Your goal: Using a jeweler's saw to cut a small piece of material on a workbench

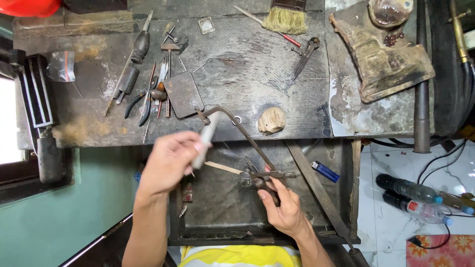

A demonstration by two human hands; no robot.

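My right hand (284,207) grips the dark handle of a metal saw frame (242,133), whose curved bow rises up toward the bench edge. My left hand (170,160) is closed around a pale, slim stick-like piece (207,138) that reaches up to the far end of the frame. A thin flat pale strip (222,167) lies between the two hands, pointing at the frame's clamp. Both hands hover over a dark open drawer (222,207) below the bench.
The worn bench (237,74) holds pliers (141,106), files, a small dark plate (184,94), a brush (284,20), dividers (304,57) and a wooden peg (271,120). A blue lighter (325,171) lies in the drawer. Plastic bottles (410,190) lie on the tiled floor at right.
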